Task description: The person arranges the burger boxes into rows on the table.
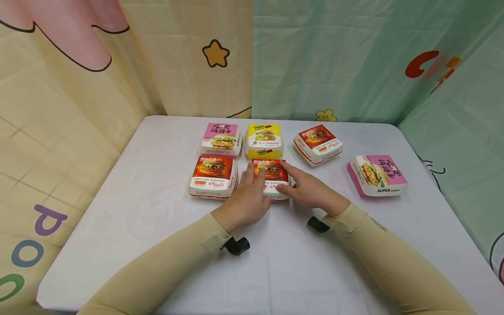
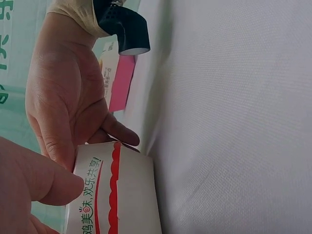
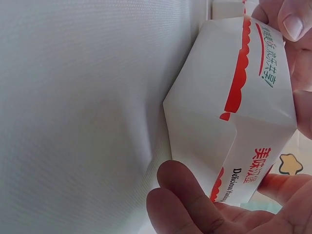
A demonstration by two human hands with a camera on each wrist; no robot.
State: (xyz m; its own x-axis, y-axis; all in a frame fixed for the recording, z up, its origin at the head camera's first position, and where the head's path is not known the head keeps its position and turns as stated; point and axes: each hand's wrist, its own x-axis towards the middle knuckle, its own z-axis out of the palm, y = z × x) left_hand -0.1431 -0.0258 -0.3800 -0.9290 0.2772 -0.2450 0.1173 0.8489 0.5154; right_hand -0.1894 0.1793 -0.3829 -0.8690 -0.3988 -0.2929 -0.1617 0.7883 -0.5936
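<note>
Both hands are at a white burger box [image 1: 276, 174] with a red burger picture, at the front middle of the group. My left hand [image 1: 246, 202] lies over its left side, fingers stretched across the lid and thumb at the front edge. From the right, my right hand [image 1: 311, 190] touches the box, index finger along the far corner and thumb near the front. In the right wrist view, the box's white side [image 3: 209, 73] faces the camera, with the right fingertips [image 3: 178, 187] along one end. A matching red-picture box [image 1: 212, 177] stands directly to the left.
Behind are a pink burger box [image 1: 220, 139] and a yellow one [image 1: 264, 141]. Farther right sit an angled red-picture box [image 1: 318, 144] and another pink box [image 1: 379, 175]. A white cloth covers the table [image 1: 165, 258]; printed curtains [image 1: 189, 78] hang around it.
</note>
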